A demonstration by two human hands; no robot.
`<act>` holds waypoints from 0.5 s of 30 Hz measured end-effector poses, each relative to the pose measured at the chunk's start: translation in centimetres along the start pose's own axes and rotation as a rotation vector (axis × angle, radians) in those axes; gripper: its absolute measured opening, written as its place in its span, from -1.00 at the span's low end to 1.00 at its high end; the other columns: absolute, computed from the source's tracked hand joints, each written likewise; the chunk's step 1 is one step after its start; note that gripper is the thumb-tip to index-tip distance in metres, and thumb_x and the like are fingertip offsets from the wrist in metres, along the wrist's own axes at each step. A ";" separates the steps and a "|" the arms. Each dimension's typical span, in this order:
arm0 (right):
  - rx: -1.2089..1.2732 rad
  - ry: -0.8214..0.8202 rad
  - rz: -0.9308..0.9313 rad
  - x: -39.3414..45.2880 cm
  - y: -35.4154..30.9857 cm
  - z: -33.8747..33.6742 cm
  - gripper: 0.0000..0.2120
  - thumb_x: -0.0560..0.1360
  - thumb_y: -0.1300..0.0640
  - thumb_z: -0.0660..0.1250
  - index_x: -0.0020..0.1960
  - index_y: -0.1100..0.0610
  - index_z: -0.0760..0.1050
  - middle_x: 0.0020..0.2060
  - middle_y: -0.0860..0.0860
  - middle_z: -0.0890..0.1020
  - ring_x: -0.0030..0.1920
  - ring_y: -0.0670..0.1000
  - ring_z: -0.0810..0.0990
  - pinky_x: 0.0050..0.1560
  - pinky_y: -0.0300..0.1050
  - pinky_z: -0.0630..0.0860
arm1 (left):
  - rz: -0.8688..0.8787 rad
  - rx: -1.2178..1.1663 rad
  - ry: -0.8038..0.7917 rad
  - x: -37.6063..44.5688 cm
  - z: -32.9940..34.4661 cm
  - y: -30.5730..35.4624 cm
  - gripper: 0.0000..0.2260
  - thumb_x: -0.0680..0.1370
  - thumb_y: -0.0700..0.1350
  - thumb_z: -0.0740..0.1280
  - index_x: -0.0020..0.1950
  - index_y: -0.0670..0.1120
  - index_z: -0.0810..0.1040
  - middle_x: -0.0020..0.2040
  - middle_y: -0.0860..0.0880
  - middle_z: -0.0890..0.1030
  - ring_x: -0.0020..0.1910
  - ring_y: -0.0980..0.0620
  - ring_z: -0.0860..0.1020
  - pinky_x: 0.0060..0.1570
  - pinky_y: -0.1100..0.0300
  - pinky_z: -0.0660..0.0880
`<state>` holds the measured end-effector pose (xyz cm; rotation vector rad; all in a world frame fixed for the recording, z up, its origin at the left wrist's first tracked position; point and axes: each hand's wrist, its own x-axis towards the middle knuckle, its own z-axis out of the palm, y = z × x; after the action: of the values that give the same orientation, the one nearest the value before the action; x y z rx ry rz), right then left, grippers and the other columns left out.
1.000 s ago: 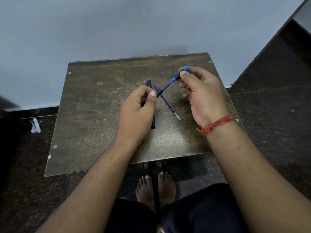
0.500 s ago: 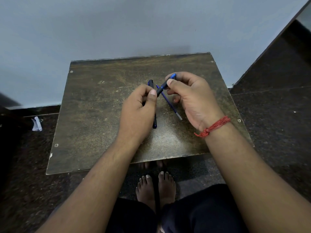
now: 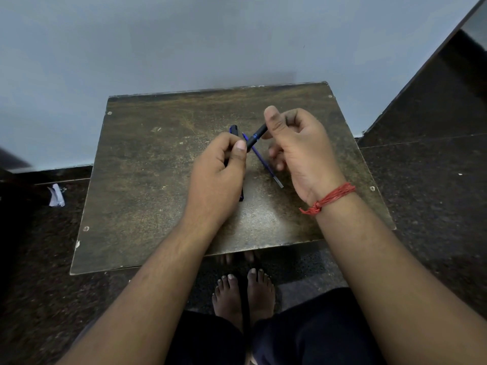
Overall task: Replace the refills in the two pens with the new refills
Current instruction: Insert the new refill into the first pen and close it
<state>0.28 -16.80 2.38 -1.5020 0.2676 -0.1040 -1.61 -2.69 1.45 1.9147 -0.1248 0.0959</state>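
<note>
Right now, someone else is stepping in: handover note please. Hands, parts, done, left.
Left hand: grips one end of the pen being worked on.
Right hand: pinches that pen's other end; both hold it above the table.
Second pen: lies on the table, mostly hidden under the left hand.
Loose blue refill: lies on the table between the hands.
Done: cannot tell whether any refill is swapped.
Left: finish this pen, then the second.

We've got both hands mid-frame over a worn brown table (image 3: 147, 180). Left hand (image 3: 218, 175) & right hand (image 3: 297, 151) each pinch an end of a black-and-blue pen (image 3: 255, 138). A blue refill (image 3: 263, 163) lies on the table under it; 2nd pen (image 3: 233, 129) peeks out above the left hand.
</note>
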 end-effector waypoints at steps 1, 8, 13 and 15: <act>0.073 -0.014 0.028 0.0 -0.1 -0.1 -0.78 0.55 0.02 0.41 -0.07 0.15 0.45 -0.21 0.06 0.65 -0.46 -0.07 0.46 -0.54 -0.23 0.30 | -0.006 -0.004 0.002 0.0 -0.1 0.1 -0.79 0.68 -0.09 0.20 -0.07 -0.16 0.51 -0.35 -0.06 0.49 -0.45 0.19 0.39 -0.45 0.35 0.34; 0.342 -0.159 0.121 0.1 -0.3 0.1 -0.92 0.59 0.32 0.30 0.06 0.24 0.53 -0.15 0.10 0.65 -0.53 -0.13 0.32 -0.59 -0.29 0.20 | -0.012 -0.048 0.002 0.0 0.1 0.2 -0.78 0.68 -0.13 0.19 -0.08 -0.22 0.50 -0.40 0.01 0.46 -0.48 0.20 0.36 -0.47 0.37 0.32; 0.326 -0.079 0.136 0.0 0.4 0.8 -0.79 0.53 0.17 0.43 -0.17 0.10 0.39 -0.33 0.03 0.46 -0.52 -0.11 0.33 -0.63 -0.30 0.17 | 0.005 -0.028 -0.015 0.0 0.3 -0.1 -0.78 0.68 -0.11 0.20 -0.10 -0.17 0.49 -0.40 0.05 0.46 -0.45 0.19 0.38 -0.42 0.28 0.35; 0.311 -0.064 0.132 0.0 0.4 0.7 -0.79 0.53 0.13 0.43 -0.13 0.12 0.39 -0.28 0.06 0.48 -0.52 -0.11 0.34 -0.63 -0.30 0.18 | 0.008 -0.026 -0.015 -0.1 0.3 0.0 -0.78 0.68 -0.11 0.19 -0.09 -0.18 0.49 -0.39 0.04 0.46 -0.46 0.19 0.37 -0.43 0.29 0.34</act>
<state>0.45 -16.06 2.03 -1.1733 0.2844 0.0081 -1.69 -2.95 1.39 1.8895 -0.1428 0.0853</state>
